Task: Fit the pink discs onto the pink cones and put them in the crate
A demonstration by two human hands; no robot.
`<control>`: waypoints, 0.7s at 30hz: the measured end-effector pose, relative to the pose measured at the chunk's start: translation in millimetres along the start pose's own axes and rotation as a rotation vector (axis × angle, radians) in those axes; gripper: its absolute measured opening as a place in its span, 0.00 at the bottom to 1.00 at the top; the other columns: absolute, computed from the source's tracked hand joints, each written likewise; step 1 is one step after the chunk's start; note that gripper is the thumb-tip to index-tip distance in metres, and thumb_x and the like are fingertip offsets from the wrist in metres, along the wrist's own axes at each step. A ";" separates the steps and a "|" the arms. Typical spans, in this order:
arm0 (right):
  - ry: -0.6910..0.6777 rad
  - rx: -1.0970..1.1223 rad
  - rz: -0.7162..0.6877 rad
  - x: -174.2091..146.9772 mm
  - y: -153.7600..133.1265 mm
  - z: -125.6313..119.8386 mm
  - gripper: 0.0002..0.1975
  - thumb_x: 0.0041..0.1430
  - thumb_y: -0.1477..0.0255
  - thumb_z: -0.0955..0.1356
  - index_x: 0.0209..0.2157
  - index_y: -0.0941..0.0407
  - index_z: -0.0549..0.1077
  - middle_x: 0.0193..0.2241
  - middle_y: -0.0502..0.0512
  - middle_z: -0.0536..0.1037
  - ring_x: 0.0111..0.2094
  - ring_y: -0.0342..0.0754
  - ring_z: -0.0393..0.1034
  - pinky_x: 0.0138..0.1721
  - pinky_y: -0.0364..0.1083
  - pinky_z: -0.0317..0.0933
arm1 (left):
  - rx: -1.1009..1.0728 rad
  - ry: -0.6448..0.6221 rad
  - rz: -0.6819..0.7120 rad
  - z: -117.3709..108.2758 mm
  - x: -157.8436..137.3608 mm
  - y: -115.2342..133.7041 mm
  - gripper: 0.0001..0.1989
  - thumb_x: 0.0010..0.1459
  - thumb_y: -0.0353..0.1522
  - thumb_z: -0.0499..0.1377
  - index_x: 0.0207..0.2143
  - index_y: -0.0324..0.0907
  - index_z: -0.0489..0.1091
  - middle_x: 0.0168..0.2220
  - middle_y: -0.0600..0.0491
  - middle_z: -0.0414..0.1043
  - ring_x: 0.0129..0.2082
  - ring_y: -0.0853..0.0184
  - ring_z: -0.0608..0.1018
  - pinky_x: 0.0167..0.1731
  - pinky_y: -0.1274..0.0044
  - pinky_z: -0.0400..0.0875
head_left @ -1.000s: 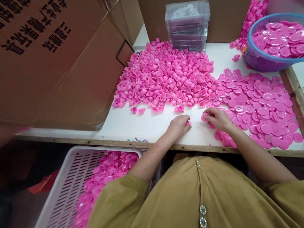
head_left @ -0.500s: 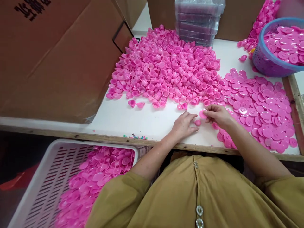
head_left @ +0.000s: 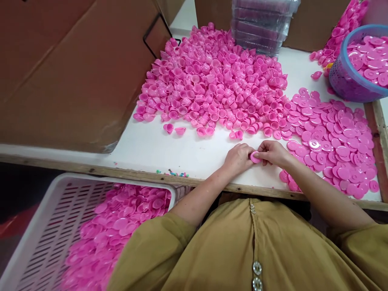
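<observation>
A small round pink saucer [head_left: 255, 157] is pinched between the thumb and fingers of my right hand [head_left: 273, 153], just above the table near its front edge. My left hand [head_left: 238, 158] touches the saucer's left side with its fingers curled inward; whatever they hold is hidden behind the hand and the saucer. Beyond my hands lies a big heap of pink toy cups [head_left: 209, 85]. On the right, many pink saucers [head_left: 342, 149] are spread beside that heap. A few loose cups [head_left: 235, 134] lie at the heap's near edge.
A large cardboard box [head_left: 66, 81] stands at the left. Plastic-wrapped stacked packs [head_left: 262, 26] rise behind the heap. At the right back is a blue basket [head_left: 344, 72] of saucers. Below the wooden table edge [head_left: 100, 171], a white crate [head_left: 57, 210] holds more pink pieces.
My right hand has brought the saucer left and down to my left hand. The left fingers, spread around a small pink piece before, have curled in, and that piece is out of sight.
</observation>
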State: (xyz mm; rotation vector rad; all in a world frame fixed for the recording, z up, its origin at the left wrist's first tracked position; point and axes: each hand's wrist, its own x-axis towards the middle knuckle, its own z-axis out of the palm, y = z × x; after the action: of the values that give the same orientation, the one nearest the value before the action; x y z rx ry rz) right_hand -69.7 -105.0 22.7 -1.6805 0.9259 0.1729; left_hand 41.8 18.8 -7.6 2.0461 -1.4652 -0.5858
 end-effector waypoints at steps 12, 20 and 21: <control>-0.103 -0.128 0.041 7.6 -5.8 -4.0 0.12 0.55 0.75 0.72 0.26 0.56 0.64 0.14 0.46 0.71 0.15 0.43 0.71 0.11 0.35 0.52 | -0.168 -0.243 -0.095 -25.7 18.9 -5.3 0.13 0.46 0.39 0.66 0.31 0.40 0.74 0.28 0.55 0.75 0.28 0.68 0.74 0.26 0.79 0.60; -0.163 -0.109 0.111 15.0 -10.2 -5.3 0.15 0.53 0.74 0.74 0.24 0.56 0.63 0.14 0.49 0.73 0.14 0.44 0.70 0.13 0.37 0.56 | -0.030 -0.411 -0.039 -30.6 39.4 2.8 0.14 0.45 0.40 0.65 0.32 0.41 0.72 0.24 0.58 0.71 0.24 0.69 0.71 0.23 0.79 0.56; -0.152 -0.106 0.101 12.8 -9.9 -4.5 0.15 0.53 0.73 0.74 0.24 0.56 0.63 0.14 0.48 0.73 0.15 0.44 0.70 0.13 0.37 0.57 | -0.035 -0.413 -0.025 -30.6 38.3 4.5 0.14 0.46 0.40 0.64 0.33 0.41 0.72 0.24 0.58 0.71 0.24 0.69 0.71 0.24 0.79 0.56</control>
State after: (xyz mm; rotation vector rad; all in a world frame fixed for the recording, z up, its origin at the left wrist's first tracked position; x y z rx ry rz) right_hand -56.2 -114.8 24.6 -1.6921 0.9001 0.4188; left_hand 69.9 -13.2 17.2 1.9976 -1.6401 -1.0875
